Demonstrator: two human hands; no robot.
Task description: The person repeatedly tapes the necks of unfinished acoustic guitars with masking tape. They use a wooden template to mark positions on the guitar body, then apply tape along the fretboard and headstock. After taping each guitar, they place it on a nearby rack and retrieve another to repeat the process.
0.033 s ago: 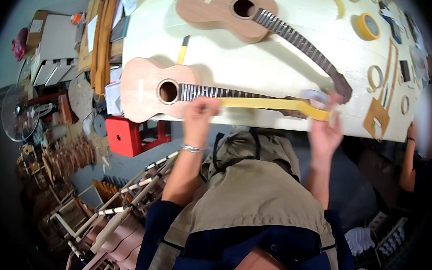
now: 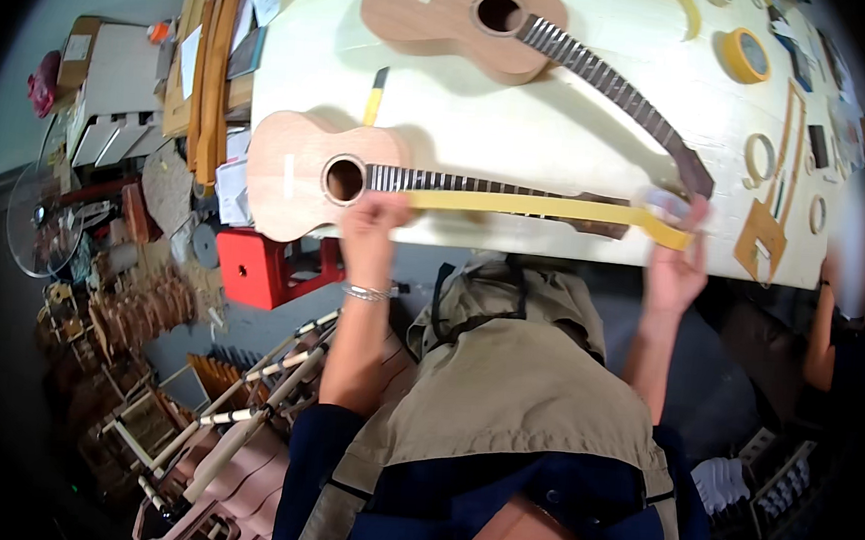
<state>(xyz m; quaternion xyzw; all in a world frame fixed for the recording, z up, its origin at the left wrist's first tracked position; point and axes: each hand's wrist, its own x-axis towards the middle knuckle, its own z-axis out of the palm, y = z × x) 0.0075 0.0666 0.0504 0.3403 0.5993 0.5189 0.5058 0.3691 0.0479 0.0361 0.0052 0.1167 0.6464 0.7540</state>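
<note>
The left hand (image 2: 371, 218) pinches one end of yellow tape (image 2: 527, 206), drawn taut from the roll (image 2: 668, 236) gripped by the right hand (image 2: 680, 267); an unstrung ukulele (image 2: 293, 185) lies just beyond the left hand.

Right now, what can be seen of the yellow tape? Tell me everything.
The yellow tape is a roll with a long, flat, matte, paper-like strip pulled out. The strip looks taut and runs nearly level from the left hand to the roll, blurred in the right hand. It overlaps the neck of the nearer small guitar in this view; contact cannot be told.
</note>
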